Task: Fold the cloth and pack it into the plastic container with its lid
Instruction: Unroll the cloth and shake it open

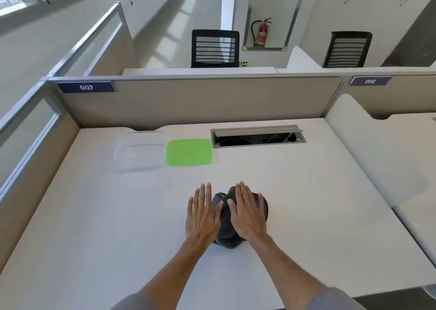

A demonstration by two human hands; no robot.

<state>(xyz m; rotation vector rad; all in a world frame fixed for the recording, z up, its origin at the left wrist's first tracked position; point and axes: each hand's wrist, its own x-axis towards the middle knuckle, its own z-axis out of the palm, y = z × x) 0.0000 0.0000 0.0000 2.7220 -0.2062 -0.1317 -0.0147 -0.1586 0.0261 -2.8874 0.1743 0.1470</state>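
Head view shows the dark grey bundled cloth (226, 227) at lower centre of the white tabletop (94, 215), both hands (left (201, 215), right (247, 215)) flat and unclenched, likely pressing a fold, while the clear plastic container (139, 150) and green lid (189, 152) wait above, open.

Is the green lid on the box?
No, the green lid lies flat on the desk just right of the open clear box, not on top of it.

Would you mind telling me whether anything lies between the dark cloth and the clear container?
Nothing visible does. Bare white desk separates the dark grey cloth from the open clear plastic container; the green lid lies beside it.
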